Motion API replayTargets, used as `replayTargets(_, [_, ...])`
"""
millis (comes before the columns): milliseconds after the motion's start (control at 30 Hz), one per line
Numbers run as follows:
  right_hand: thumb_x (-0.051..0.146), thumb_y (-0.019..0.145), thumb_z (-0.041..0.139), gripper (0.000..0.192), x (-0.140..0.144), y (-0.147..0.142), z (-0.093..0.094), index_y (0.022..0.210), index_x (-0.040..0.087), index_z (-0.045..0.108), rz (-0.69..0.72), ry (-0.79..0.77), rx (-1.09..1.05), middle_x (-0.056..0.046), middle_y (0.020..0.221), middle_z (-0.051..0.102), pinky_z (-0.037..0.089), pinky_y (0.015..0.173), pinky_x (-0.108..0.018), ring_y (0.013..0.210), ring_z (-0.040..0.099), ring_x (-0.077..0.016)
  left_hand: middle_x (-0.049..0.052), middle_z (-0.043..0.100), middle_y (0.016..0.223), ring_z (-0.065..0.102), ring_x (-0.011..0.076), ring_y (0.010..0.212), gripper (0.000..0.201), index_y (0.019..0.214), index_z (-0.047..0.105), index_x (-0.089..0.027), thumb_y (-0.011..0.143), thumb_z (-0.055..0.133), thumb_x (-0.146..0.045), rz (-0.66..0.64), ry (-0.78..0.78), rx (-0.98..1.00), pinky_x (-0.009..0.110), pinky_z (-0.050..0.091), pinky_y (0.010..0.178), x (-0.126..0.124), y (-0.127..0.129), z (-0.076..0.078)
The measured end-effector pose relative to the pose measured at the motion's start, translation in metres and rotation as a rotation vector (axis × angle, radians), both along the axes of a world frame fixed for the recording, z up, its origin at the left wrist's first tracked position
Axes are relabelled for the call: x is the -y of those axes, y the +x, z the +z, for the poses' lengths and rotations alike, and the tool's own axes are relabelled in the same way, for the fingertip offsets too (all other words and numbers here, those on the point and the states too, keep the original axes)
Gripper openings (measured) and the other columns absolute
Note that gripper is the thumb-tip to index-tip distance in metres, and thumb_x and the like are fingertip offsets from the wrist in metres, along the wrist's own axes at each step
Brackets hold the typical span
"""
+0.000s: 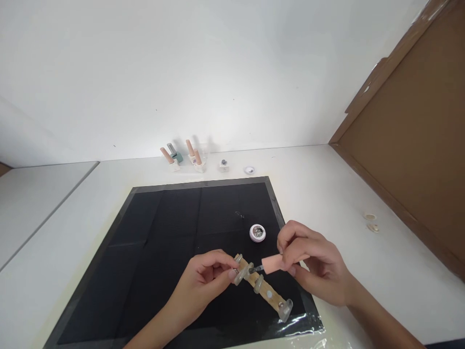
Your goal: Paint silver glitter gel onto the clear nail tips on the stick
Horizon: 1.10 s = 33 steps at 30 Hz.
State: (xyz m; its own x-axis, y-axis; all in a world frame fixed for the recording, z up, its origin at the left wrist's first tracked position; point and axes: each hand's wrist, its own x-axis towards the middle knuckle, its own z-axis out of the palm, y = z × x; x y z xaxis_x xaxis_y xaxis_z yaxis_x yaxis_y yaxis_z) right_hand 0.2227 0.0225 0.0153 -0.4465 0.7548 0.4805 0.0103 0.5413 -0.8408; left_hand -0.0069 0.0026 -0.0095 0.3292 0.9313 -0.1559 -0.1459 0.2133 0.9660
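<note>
Two hands work a nail-polish brush over a nail display strip at the front edge of a black mat.

The left hand point(203, 281) pinches the near end of the tan display strip point(259, 286), its fingertips covering that end; the clear nail tips along the strip are small and hard to make out. The right hand point(312, 264) has its fingers pressed together around a pink brush cap point(276, 262), the brush tip touching the strip; the bristles are too small to tell. Just behind the strip on the black mat point(163, 242) sits a small round jar point(257, 232), contents unclear. Along the table's point(327, 194) far edge by the wall stand polish bottles point(183, 159), a tiny pot point(224, 165) and a lid point(249, 170). Two rings point(371, 222) lie near the right edge beside a cardboard panel point(417, 155), which is cut off.
</note>
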Motion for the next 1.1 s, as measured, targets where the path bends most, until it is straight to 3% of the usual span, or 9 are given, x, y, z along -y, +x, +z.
replayTargets(133, [-0.005,0.068,0.045,0.035,0.0016,-0.0041,0.0017,0.083,0.021,0.062,0.063,0.009,0.033,-0.001,0.079,0.049,0.039,0.051,-0.024,0.065,0.051,-0.0122,0.002,0.065,0.071,0.058,0.0114,0.062,0.003,0.074,0.073,-0.018,0.075,0.07,-0.02,-0.002,0.047,-0.024,0.023,0.048,0.06,-0.0017,0.0007,0.0002])
replayTargets(333, [-0.007,0.068,0.043,0.035,-0.0023,-0.0013,0.0004,0.081,0.02,0.06,-0.033,-0.008,0.05,-0.001,0.082,0.049,0.04,0.055,-0.025,0.069,0.051,-0.0126,0.001,0.063,0.073,0.057,0.0108,0.063,0.007,0.075,0.073,-0.019,0.075,0.068,-0.014,-0.012,0.094,-0.04,0.022,0.047,0.06,0.0002,-0.0013,-0.0031])
replayTargets(600, [-0.007,0.066,0.044,0.036,0.0039,-0.0067,0.0002,0.083,0.02,0.062,0.112,-0.002,0.023,-0.001,0.08,0.049,0.04,0.055,-0.023,0.066,0.05,-0.0106,0.001,0.062,0.073,0.057,0.0112,0.065,0.012,0.075,0.072,-0.019,0.075,0.065,-0.009,-0.009,0.159,-0.058,0.021,0.047,0.061,0.0,-0.0004,-0.0031])
replayTargets(900, [-0.007,0.068,0.043,0.033,-0.0012,-0.0023,0.0004,0.078,0.02,0.059,-0.022,-0.007,0.059,-0.001,0.08,0.048,0.038,0.054,-0.024,0.066,0.049,-0.0117,0.001,0.062,0.073,0.058,0.0107,0.066,0.019,0.075,0.072,-0.02,0.073,0.064,-0.003,-0.021,0.19,-0.057,0.02,0.047,0.061,0.0002,-0.0009,-0.005])
replayTargets(1100, [-0.007,0.065,0.043,0.036,0.0021,-0.0042,0.0014,0.082,0.02,0.06,0.117,0.001,0.038,0.0,0.08,0.048,0.038,0.053,-0.023,0.063,0.048,-0.0096,0.001,0.062,0.072,0.058,0.011,0.066,0.018,0.074,0.072,-0.02,0.072,0.065,-0.004,-0.018,0.186,-0.072,0.021,0.047,0.061,-0.0002,-0.0007,-0.0034])
